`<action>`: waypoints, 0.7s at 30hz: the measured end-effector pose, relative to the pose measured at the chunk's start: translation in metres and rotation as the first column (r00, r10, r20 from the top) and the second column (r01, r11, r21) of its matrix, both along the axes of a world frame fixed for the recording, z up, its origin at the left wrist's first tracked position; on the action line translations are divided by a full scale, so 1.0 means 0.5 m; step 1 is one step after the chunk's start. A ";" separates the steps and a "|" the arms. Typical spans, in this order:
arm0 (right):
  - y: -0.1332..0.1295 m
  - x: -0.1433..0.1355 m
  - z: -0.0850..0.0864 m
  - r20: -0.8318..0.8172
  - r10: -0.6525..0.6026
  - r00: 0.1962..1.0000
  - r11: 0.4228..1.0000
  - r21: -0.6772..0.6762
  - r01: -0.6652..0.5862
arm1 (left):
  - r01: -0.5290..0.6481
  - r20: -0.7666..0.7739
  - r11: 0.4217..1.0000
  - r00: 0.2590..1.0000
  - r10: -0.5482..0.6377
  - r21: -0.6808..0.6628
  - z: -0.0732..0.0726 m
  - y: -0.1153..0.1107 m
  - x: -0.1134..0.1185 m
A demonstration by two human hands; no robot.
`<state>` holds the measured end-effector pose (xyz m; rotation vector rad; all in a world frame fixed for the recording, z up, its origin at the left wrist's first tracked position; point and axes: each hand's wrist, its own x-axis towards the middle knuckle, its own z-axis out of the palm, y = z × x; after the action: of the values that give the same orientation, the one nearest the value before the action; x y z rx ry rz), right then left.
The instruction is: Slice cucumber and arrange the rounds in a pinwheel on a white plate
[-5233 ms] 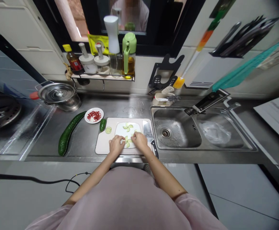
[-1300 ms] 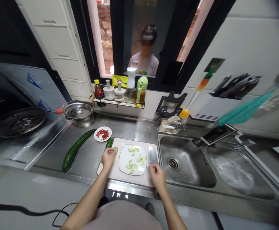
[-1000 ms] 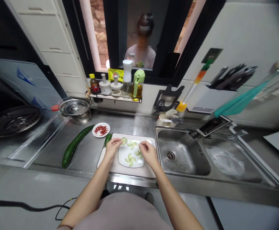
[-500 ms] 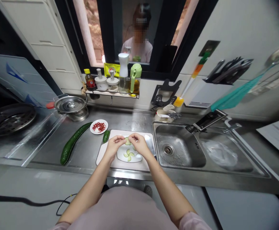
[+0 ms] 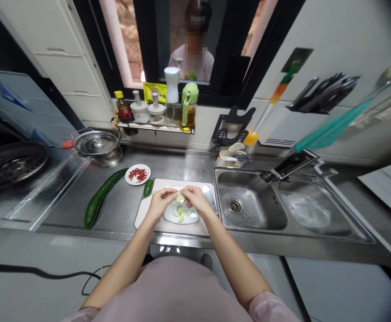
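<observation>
Thin green cucumber slices (image 5: 179,197) are pinched between my left hand (image 5: 163,201) and my right hand (image 5: 195,199), over the far part of a white plate (image 5: 190,219). Fingers of both hands are closed at the slices' edges. On the plate, below my fingertips, cucumber slices (image 5: 180,213) lie in a pinwheel. The plate rests on a white cutting board (image 5: 143,213). A short cucumber piece (image 5: 148,188) sits by the board's upper left corner. Farther left are a small white dish of red bits (image 5: 138,175) and a long cucumber (image 5: 101,199).
To the right is a steel sink (image 5: 252,201) with a faucet (image 5: 289,167) and a clear plastic bag (image 5: 308,210). A lidded steel pot (image 5: 98,147) stands at the back left. Condiment bottles line a wall shelf (image 5: 155,128).
The view has shifted slightly. Both hands stay close together over the plate, with small finger movements around the slices.
</observation>
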<state>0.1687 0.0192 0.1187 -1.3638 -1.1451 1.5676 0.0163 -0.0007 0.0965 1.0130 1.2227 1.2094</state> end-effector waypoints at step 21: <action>0.011 -0.006 -0.026 0.013 0.026 1.000 0.992 -0.126 -0.024 | 0.109 -0.674 0.946 0.726 0.134 0.305 0.010 -0.009 -0.013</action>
<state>0.1657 0.0245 0.1058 -1.4502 -1.0916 1.6746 0.0100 -0.0051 0.1014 1.8248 1.6233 1.0884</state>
